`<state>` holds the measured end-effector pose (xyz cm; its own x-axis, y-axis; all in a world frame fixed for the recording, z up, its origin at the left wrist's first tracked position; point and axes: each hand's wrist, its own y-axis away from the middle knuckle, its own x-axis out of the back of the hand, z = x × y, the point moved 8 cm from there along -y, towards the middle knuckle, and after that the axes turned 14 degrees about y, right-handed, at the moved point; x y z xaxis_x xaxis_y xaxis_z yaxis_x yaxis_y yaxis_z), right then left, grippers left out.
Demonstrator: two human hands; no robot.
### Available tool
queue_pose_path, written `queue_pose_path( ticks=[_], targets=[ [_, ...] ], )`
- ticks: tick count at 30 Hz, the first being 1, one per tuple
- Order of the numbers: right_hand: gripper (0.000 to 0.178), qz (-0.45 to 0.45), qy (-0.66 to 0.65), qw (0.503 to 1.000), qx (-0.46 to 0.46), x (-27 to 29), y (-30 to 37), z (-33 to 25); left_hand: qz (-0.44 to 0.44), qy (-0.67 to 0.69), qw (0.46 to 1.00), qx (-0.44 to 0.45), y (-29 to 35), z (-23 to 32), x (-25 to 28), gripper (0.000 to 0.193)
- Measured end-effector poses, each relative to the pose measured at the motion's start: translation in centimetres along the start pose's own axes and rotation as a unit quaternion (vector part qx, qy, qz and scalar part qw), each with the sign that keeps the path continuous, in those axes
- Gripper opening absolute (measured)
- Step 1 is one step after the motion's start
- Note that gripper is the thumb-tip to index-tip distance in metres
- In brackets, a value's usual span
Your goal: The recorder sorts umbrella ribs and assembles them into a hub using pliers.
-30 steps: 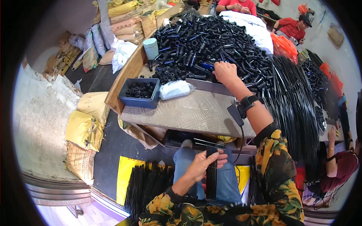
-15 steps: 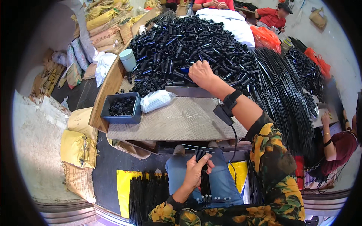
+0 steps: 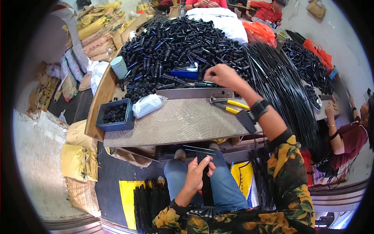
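My left hand is closed around a bundle of thin black rods, held upright over my lap. A few thin rods lie crosswise at its upper end, and its lower ends fan out near my waist. Beyond the table's low metal strip, my right hand hovers at the near edge of a big heap of black plastic tubular parts. Its fingers are curled together; a dark bit shows between them, too small to name. Just left of it sits a small blue tray with small pale pieces.
Pliers with yellow handles lie on the patterned table top. To the left are a grey bin of small black parts, a clear plastic bag and a pale green canister. Long black rods are heaped at right. Other people sit nearby.
My right hand has moved off the blue tray to its right, uncovering it. The pliers have come into sight as my forearm shifted. My left hand keeps the bundle; the whole view has turned slightly.
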<state>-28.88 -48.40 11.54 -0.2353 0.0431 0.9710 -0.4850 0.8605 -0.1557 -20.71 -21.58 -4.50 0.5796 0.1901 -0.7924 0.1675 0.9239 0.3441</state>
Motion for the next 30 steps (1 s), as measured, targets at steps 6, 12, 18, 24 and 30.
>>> queue_pose_path(
  ticks=[6, 12, 18, 24, 30],
  targets=[
    [0.021, -0.071, 0.091, 0.993, -0.019, -4.6, -3.1, -2.7, -0.019, -0.014, 1.000, 0.004, 1.6, -0.3, -1.8, 0.016],
    [0.022, -0.078, 0.192, 0.978, 0.013, -6.7, -4.0, -2.4, -0.009, -0.014, 1.000, 0.001, 2.1, -0.7, -1.0, 0.016],
    [0.023, 0.139, 0.024, 0.990, -0.015, 2.8, 3.8, -4.2, -0.027, 0.041, 0.999, -0.004, 1.5, -0.8, -0.3, 0.033],
    [0.012, 0.096, -0.490, 0.861, -0.098, -0.9, 16.8, -4.4, 0.000, 0.002, 0.998, -0.070, 1.1, 0.2, -1.1, 0.026],
    [0.010, 0.070, -0.498, 0.858, -0.111, -4.5, 21.7, -4.8, -0.011, -0.021, 0.997, -0.077, 1.9, 0.0, -2.2, 0.030]
  ],
)
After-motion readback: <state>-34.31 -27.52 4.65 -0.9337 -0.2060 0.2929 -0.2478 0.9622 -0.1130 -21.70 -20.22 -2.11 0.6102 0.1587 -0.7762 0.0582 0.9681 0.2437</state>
